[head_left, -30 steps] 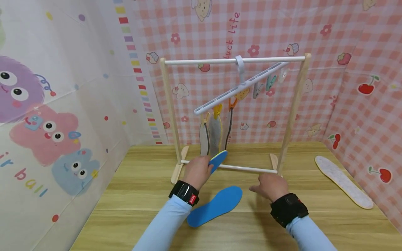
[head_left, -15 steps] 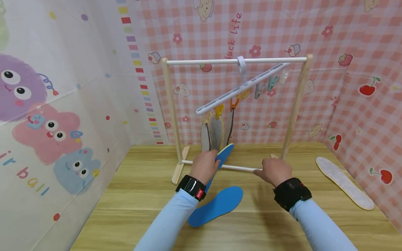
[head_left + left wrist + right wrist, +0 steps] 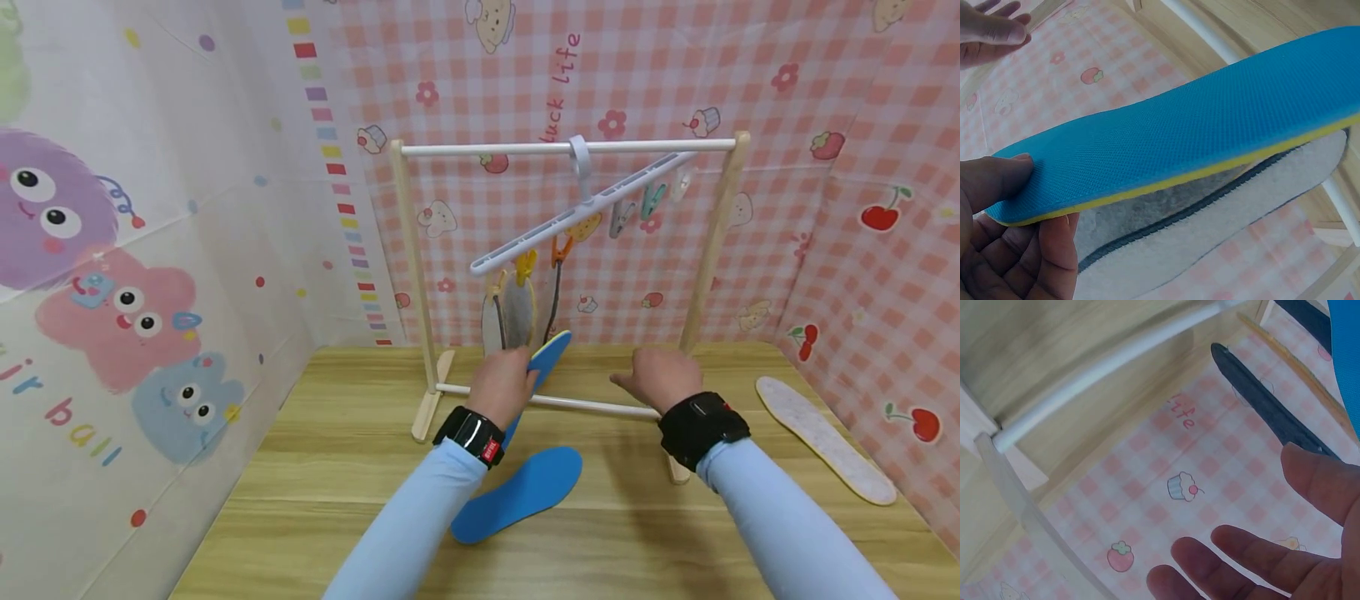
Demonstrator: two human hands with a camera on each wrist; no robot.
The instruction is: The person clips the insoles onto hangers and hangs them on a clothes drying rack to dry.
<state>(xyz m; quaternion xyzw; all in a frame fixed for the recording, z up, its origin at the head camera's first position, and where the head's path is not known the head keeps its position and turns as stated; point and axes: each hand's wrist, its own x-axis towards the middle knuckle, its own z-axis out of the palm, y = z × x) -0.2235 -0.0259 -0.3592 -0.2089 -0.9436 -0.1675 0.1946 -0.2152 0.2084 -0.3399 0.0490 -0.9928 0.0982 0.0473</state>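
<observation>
While pinching the blue insole (image 3: 1179, 119) near one end with the left hand (image 3: 501, 385), close to the hanging insoles (image 3: 518, 315) on the rack (image 3: 502, 150), and holding nothing in the loose-fingered right hand (image 3: 663, 379) by the rack's right upright (image 3: 713, 242), could bump those hanging insoles and sway the slanting hanger (image 3: 588, 205). Could also drop the blue insole, through gripping so little of it.

A pale wood-grain desk (image 3: 315, 492) runs back to a pink-and-white gingham sheet (image 3: 487, 92) printed with cupcakes, strawberries, flowers and the sideways lettering "luck life" (image 3: 562, 87). On the left hangs a creased white sheet (image 3: 225, 292) with purple, pink and blue cartoon figures (image 3: 120, 312) and coloured dots; red cherries (image 3: 880, 218) mark the gingham on the right. The light is soft and diffuse.
</observation>
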